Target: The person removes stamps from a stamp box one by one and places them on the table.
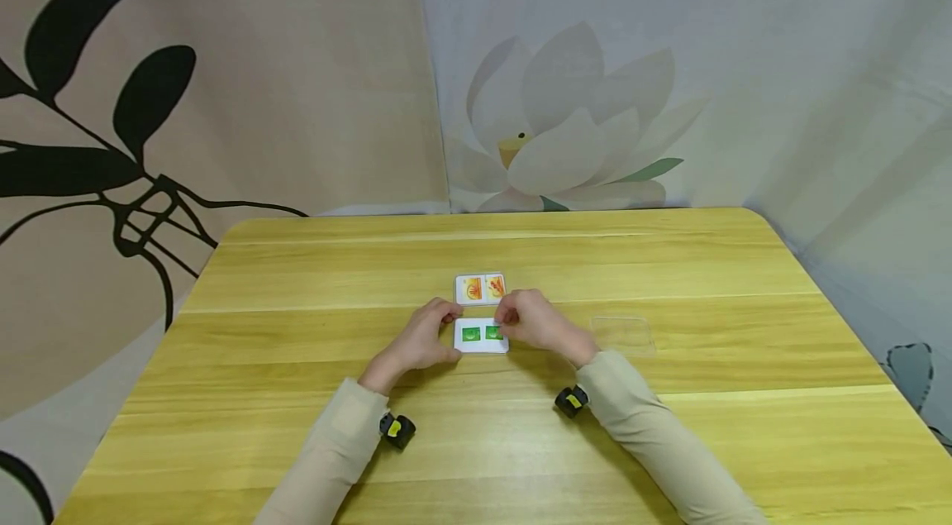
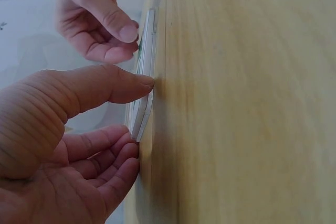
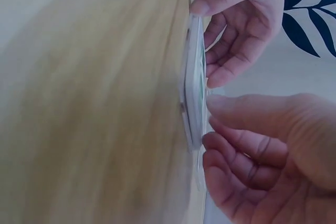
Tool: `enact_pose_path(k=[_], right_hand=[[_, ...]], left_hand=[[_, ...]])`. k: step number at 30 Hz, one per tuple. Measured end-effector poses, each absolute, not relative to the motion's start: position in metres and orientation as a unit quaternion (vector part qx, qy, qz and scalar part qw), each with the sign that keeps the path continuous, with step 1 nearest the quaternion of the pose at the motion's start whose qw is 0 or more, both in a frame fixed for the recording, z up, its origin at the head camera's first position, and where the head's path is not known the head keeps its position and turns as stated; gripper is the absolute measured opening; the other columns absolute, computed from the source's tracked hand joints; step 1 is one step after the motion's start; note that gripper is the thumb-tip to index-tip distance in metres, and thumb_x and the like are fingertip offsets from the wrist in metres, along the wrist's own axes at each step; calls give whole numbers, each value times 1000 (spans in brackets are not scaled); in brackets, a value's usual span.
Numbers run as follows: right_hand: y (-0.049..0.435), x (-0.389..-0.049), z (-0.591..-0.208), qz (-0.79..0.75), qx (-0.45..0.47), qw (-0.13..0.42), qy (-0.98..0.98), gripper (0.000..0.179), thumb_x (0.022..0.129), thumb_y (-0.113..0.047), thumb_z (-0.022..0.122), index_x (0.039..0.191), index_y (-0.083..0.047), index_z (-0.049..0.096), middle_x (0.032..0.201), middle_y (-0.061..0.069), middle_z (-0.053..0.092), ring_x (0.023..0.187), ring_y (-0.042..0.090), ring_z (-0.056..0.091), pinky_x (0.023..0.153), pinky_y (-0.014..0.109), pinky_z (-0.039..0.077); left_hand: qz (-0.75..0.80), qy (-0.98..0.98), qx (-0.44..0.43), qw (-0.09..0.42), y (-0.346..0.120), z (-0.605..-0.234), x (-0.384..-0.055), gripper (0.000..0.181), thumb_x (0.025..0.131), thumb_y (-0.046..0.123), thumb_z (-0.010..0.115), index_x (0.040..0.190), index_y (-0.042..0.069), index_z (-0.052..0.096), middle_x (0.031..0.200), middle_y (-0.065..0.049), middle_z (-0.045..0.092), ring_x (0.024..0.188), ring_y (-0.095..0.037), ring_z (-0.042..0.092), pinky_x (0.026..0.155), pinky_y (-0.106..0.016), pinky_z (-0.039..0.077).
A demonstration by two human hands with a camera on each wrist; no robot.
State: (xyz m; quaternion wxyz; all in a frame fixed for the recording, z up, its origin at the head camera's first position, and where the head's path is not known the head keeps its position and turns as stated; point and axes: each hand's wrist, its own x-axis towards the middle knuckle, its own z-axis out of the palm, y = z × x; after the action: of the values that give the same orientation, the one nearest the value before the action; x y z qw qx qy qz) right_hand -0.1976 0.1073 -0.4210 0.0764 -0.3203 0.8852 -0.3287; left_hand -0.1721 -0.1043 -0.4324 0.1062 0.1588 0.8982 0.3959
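A white rectangular stack point(image 1: 481, 346) with two green pictures on its face lies on the table, seemingly in a shallow clear tray. My left hand point(image 1: 426, 337) holds its left end, with the thumb point(image 2: 126, 85) on the near edge and the fingers by the far one. Over its right end bends my right hand point(image 1: 539, 322), thumb and fingertips close together at the right-hand green picture. Whether they pinch something there is hidden. Just beyond lies a white card point(image 1: 479, 301) with two orange pictures, close to my left fingertips.
A clear plastic lid or tray point(image 1: 623, 335) lies to the right, partly behind my right wrist. Beneath everything is a wooden table point(image 1: 223, 393). A patterned curtain point(image 1: 335, 54) hangs along its far edge. Both wrists carry small black cameras point(image 1: 397, 431).
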Motion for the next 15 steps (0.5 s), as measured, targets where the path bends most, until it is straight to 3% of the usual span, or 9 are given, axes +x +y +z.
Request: enact_pose_path(k=[15], right_hand=[[96,-197,-417,-305,-262,108,909,8,75,2,74,76,-1,67,72,3,62,65,10,52,58,18,45]], left_hand=[[396,898,162,103,-105,-433,-172,58,65,-5,78,117,-6,55,109,-11,54,102,-26,49,92,-39,43]])
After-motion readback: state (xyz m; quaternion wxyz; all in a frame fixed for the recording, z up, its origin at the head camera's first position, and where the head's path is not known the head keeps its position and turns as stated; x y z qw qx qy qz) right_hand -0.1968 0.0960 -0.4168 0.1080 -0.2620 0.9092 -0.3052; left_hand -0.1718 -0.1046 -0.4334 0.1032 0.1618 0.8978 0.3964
